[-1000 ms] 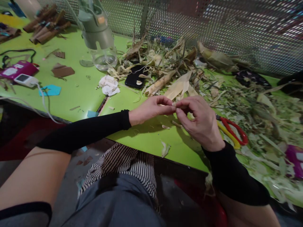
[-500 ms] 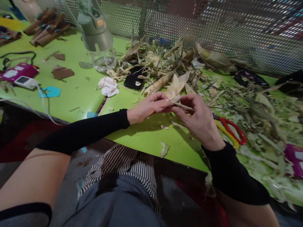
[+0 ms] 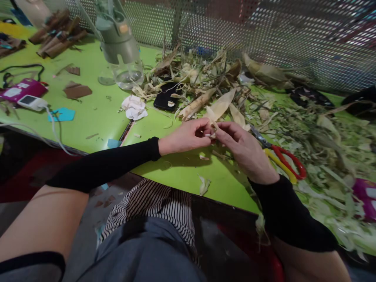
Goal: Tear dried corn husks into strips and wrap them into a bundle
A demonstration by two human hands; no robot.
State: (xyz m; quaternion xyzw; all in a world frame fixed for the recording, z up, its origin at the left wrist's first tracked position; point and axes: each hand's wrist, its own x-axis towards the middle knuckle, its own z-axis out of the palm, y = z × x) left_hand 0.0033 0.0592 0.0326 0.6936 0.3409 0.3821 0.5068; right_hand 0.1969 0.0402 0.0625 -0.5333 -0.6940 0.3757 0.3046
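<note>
My left hand [image 3: 188, 137] pinches a small pale strip of dried husk [image 3: 212, 117] just above the green table, thumb and forefinger curled into a ring. From the other side my right hand [image 3: 245, 152] grips the same strip, its fingertips almost touching the left ones. The fingers cover most of the strip. Right behind it lies a broad cream husk leaf [image 3: 223, 105], beside a thicker rolled husk piece [image 3: 198, 105]. Scissors [image 3: 283, 158] with one red and one yellow handle lie to the right of my right hand, among the scraps.
A heap of dry husks and shreds [image 3: 205, 70] spreads along the back and right. Behind my left hand are a black phone [image 3: 166, 98], a crumpled tissue [image 3: 134, 107] and a water bottle [image 3: 123, 51]. Brown rolls [image 3: 58, 37] lie far left. A perforated screen [image 3: 205, 23] borders the table.
Both hands have shifted slightly and changed their hold on the husk strip. My left fingers have curled into a ring, and my right fingers have closed in towards them.
</note>
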